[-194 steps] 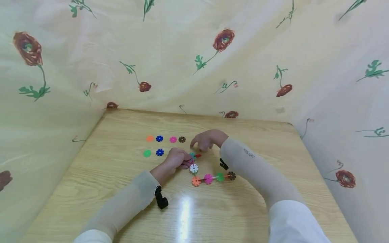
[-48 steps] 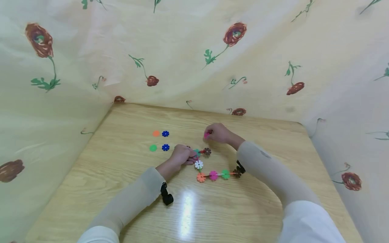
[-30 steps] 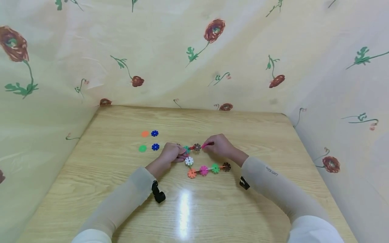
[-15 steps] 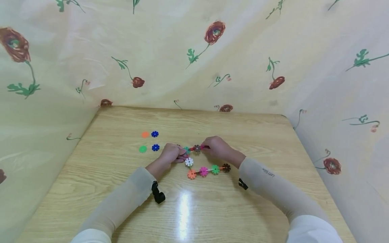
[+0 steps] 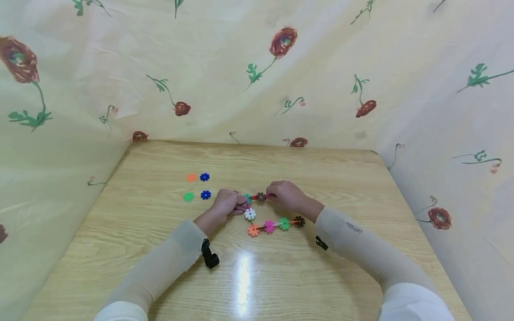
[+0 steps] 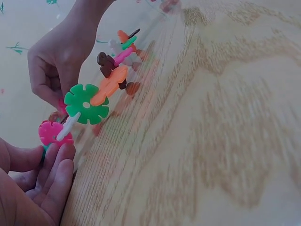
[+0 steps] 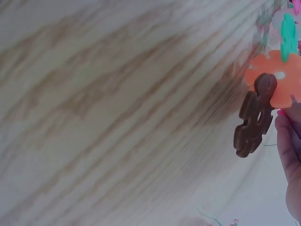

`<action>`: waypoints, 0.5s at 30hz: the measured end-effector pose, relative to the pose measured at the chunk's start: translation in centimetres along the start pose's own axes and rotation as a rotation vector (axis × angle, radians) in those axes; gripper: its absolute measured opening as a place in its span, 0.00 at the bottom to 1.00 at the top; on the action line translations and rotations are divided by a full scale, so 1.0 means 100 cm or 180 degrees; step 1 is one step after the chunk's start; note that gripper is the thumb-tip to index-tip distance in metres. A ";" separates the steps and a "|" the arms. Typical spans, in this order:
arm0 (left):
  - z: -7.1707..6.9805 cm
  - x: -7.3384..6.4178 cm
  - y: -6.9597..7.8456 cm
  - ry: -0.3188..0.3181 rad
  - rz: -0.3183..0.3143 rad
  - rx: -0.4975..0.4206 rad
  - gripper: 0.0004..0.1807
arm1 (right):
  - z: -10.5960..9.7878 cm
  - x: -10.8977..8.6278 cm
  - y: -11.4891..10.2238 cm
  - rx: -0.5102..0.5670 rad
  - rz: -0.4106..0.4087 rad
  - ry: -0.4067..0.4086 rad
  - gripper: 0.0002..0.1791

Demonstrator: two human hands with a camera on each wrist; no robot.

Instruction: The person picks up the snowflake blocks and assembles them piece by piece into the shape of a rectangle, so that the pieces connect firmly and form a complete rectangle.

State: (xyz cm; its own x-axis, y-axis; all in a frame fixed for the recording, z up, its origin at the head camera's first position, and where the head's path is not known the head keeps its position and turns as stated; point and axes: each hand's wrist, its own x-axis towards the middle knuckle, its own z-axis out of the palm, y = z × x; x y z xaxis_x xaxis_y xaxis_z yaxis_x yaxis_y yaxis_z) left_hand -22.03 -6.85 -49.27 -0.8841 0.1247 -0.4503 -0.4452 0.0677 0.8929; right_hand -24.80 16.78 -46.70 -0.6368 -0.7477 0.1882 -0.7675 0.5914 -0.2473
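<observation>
Pink disc [image 5: 271, 195] moved up to brown disc [image 5: 261, 197] | right hand [image 5: 288, 195] pinches it

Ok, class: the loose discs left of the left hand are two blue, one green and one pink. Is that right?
Not quite: the head view shows an orange disc, not a pink one, with the two blue discs and green disc.

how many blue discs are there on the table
2: one blue disc lies beside the loose orange disc, the other blue disc nearer the person, beside the loose green disc, both left of the left hand. Others may be hidden.
</observation>
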 end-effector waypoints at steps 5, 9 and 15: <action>0.002 0.000 0.001 0.0019 0.0007 0.0007 0.06 | 0.002 0.000 0.003 0.0201 0.0161 -0.0064 0.05; 0.003 0.000 0.002 0.0062 -0.0024 0.0002 0.07 | 0.004 0.001 0.004 0.0268 0.0215 -0.0088 0.04; 0.005 0.000 0.004 0.0170 -0.0103 0.0070 0.07 | 0.006 0.002 0.005 0.0288 0.0137 -0.0062 0.05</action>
State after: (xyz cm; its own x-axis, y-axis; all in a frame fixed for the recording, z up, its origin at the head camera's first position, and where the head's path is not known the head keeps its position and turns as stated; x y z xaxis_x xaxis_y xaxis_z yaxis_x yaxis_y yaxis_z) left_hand -22.18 -6.32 -48.92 -0.8760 0.0690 -0.4774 -0.4709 0.0926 0.8773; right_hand -25.31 16.76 -47.34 -0.6668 -0.7285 0.1571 -0.7291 0.5940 -0.3399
